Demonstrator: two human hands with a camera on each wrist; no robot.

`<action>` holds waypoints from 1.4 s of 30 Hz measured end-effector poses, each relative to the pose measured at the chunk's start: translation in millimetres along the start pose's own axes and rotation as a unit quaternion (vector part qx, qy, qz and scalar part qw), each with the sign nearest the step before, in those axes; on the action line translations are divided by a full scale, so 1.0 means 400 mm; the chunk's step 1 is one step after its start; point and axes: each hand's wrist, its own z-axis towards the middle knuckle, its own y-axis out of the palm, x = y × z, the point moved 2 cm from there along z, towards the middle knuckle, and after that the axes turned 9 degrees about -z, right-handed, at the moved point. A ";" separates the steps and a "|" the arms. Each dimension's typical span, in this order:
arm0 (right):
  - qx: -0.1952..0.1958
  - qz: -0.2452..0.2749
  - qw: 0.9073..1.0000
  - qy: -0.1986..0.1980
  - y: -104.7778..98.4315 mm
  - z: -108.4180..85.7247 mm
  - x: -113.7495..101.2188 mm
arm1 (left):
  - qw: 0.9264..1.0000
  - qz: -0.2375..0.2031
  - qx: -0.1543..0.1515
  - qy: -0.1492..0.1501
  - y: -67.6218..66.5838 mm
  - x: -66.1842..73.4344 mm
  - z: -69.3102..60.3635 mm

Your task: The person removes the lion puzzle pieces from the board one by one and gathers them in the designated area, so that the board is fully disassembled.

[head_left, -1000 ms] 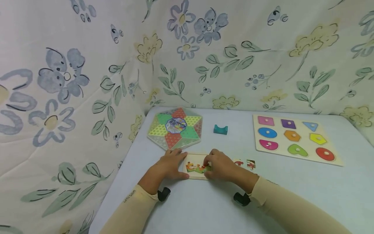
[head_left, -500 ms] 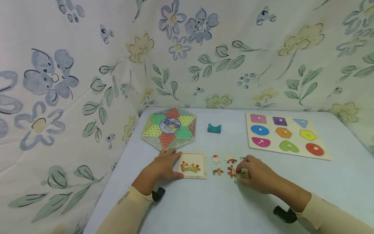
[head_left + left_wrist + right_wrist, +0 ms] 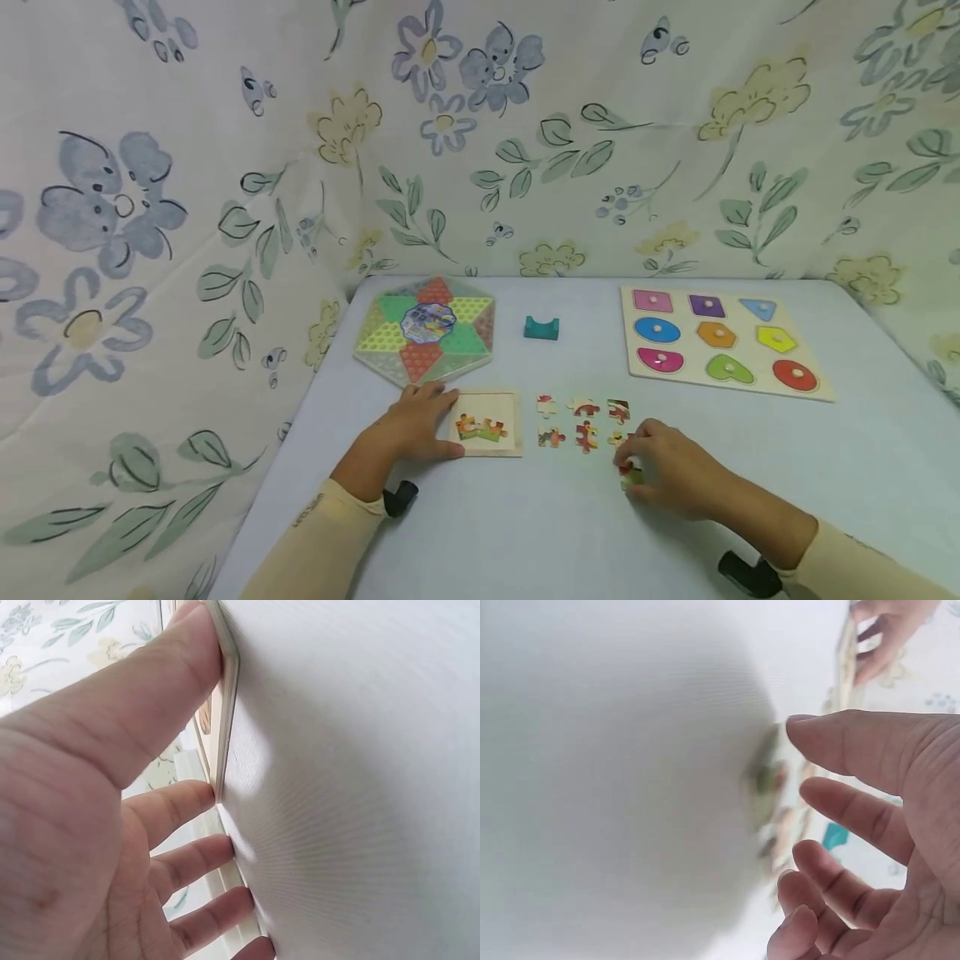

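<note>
In the head view my left hand (image 3: 405, 425) rests on the left side of a small wooden puzzle tray (image 3: 513, 423), thumb near its front corner. Two joined jigsaw pieces (image 3: 482, 428) lie in the tray. My right hand (image 3: 671, 471) is low over the table, thumb and index finger apart around a green jigsaw piece (image 3: 632, 477), which it partly hides. In the right wrist view that jigsaw piece (image 3: 765, 784) is blurred, just beyond the fingertips. Several other pieces lie in rows between tray and hand, among them a red-brown piece (image 3: 587, 437).
At the back left lies a hexagonal Chinese checkers board (image 3: 426, 329). A teal block with a curved notch (image 3: 542, 327) stands near the back middle. A wooden board with coloured knobbed shapes (image 3: 723, 342) lies at the back right. Floral cloth (image 3: 480, 150) hangs behind the table.
My right hand has gone from the tray to the right with a piece, then slightly nearer the front, where its fingers are apart. My left hand stays on the tray; the view has shifted.
</note>
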 end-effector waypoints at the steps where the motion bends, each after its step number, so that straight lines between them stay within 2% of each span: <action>1: 0.004 -0.002 1.000 -0.005 -0.004 0.006 -0.007 | 1.000 0.001 0.000 0.002 0.001 0.000 0.003; 7: 0.023 -0.013 0.999 -0.027 -0.009 0.072 -0.093 | 1.000 0.011 -0.011 0.003 0.009 0.012 0.015; 15: 0.037 -0.012 0.997 -0.059 0.044 0.217 -0.229 | 1.000 0.017 -0.010 0.003 0.020 0.023 0.016; 20: 0.036 -0.006 0.995 -0.096 0.064 0.266 -0.277 | 1.000 0.020 -0.013 -0.002 0.028 0.022 0.020; 25: 0.021 0.010 0.994 -0.106 0.059 0.278 -0.293 | 1.000 0.024 -0.008 0.001 0.026 0.024 0.021; 32: 0.008 0.026 0.992 -0.120 0.038 0.281 -0.290 | 0.999 0.031 -0.003 -0.008 0.018 0.019 0.015; 37: 0.017 0.029 0.995 -0.095 0.004 0.264 -0.270 | 1.000 0.027 0.002 -0.013 0.010 0.010 0.011; 42: 0.021 0.028 0.998 -0.059 -0.027 0.207 -0.227 | 1.000 0.024 0.005 -0.017 0.005 0.000 0.006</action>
